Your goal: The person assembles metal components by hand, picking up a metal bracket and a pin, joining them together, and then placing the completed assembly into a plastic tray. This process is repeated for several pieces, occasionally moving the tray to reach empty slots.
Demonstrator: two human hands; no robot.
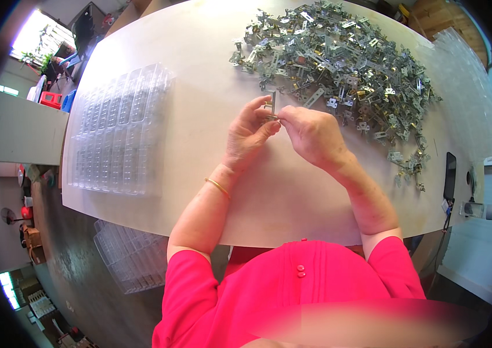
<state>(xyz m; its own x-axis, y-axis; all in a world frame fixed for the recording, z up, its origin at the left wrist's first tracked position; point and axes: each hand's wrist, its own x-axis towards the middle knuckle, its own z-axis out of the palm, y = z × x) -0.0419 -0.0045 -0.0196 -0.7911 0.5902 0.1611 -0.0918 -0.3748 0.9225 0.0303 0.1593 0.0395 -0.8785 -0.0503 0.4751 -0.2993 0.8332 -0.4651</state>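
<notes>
Over the middle of the pale table, my left hand (247,134) is closed on a small metal bracket (273,102), its long flat strip standing up between thumb and fingers. My right hand (314,132) meets it from the right, thumb and forefinger pinched at the bracket's lower end. Whatever lies between those right fingertips is too small to make out. Just beyond both hands spreads a big heap of similar metal brackets (339,58), silvery with some brass-coloured bits.
Stacked clear plastic compartment trays (119,130) lie on the table (199,75) at left. More clear trays (130,255) sit below the table's front left edge. Clear plastic sheets (469,93) cover the far right edge, near a black phone-like slab (450,175) and a clear jar (477,210).
</notes>
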